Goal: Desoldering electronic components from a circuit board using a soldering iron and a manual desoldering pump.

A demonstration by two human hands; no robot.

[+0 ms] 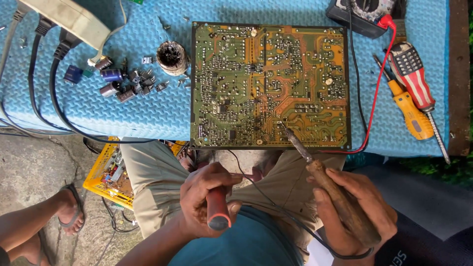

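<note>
Holding a soldering iron [315, 170] by its wooden handle, your right hand [352, 209] is closed firmly around it in the lower right of the frame, and the metal tip rests on the circuit board [268, 83] near its bottom edge, a little right of the centre. Your left hand [204, 199] is closed around a red-handled tool [217, 209] in the lower middle of the frame, just above your lap and away from the board; I cannot tell which kind of tool it is, because the front part is hidden by your fingers. The board lies flat with the solder side up on a blue foam mat [138, 103]. At the upper left of the frame lies a small pile of loose capacitors [116, 81] beside a dark round tin [172, 56]. At the right, a red test lead [377, 86] runs along the board edge, close to two screwdrivers [414, 93]. I think the main risk is the hot tip: if it slides sideways, it could bridge neighbouring joints or lift a thin copper track. The iron's cable [276, 207] crosses your lap, so a pull on it may drag the tip. The foam mat could also melt if the iron touches it.
</note>
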